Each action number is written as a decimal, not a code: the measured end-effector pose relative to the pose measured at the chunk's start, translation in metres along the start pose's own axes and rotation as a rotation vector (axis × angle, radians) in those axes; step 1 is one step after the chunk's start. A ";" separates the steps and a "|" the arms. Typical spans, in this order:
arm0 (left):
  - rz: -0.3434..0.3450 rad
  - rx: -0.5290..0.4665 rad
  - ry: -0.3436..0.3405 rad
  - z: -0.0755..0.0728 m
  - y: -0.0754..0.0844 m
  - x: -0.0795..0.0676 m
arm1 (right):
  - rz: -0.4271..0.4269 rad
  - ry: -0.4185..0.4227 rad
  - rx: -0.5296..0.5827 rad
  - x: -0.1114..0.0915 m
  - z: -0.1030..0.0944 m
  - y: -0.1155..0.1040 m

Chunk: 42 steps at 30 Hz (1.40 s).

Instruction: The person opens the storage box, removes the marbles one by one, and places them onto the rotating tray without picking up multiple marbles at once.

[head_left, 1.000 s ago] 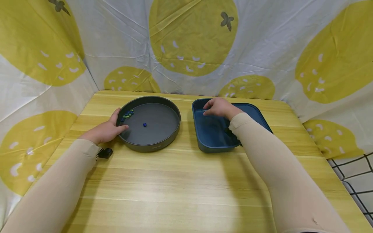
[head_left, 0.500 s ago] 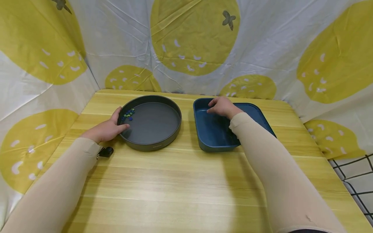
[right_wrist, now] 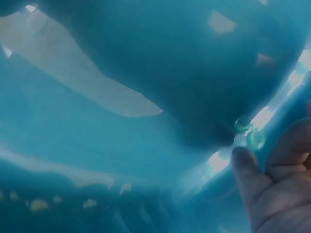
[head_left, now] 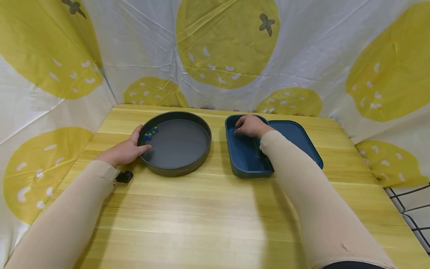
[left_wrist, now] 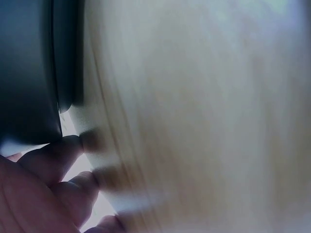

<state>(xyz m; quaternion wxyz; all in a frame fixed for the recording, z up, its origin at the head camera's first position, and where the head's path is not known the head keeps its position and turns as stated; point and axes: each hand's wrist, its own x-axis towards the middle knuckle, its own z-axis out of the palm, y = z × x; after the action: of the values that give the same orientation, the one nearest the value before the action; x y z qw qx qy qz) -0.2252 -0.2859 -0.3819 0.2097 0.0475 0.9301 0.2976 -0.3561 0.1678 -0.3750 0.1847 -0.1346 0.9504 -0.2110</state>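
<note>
In the head view my left hand [head_left: 125,151] grips the left rim of a dark grey round pan [head_left: 195,164], thumb inside and fingers outside. Blue and green glass marbles [head_left: 150,133] cluster against the pan's left wall. My right hand [head_left: 252,127] reaches into a deep blue rectangular container [head_left: 235,158]. The right wrist view shows a greenish glass marble [right_wrist: 255,139] at the base of the container's wall, right at my thumb and finger, which stand apart. The left wrist view has my left fingers [left_wrist: 77,189] beside the pan's outer wall.
A flat blue lid [head_left: 297,138] lies right of the container, partly behind my right forearm. Pan and container stand apart on the wooden table [head_left: 201,216]. A fruit-print curtain [head_left: 302,56] encloses the back and sides. A black wire grid [head_left: 411,209] shows at the right edge.
A blue marble has rolled left across the pan and joined the cluster by its wall. My right fingers have drawn closer together inside the container. My left hand keeps its hold.
</note>
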 end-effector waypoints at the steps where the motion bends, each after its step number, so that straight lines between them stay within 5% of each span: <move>1: 0.001 -0.003 -0.001 0.000 0.000 0.000 | -0.008 0.001 0.001 -0.001 -0.001 0.000; 18: 0.001 0.028 0.006 0.001 -0.001 0.002 | -0.019 -0.057 -0.081 -0.010 0.009 0.000; 30: -0.011 0.032 0.002 0.000 -0.001 0.003 | -0.040 -0.106 0.001 -0.006 0.018 -0.007; 42: -0.007 0.014 -0.001 0.001 -0.002 0.003 | -0.081 -0.156 -0.042 -0.004 0.020 -0.009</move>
<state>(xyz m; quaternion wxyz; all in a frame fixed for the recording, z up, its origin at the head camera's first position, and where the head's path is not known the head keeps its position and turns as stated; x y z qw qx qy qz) -0.2280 -0.2866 -0.3848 0.2110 0.0461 0.9322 0.2903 -0.3427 0.1548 -0.3864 0.2467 -0.1928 0.9311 -0.1871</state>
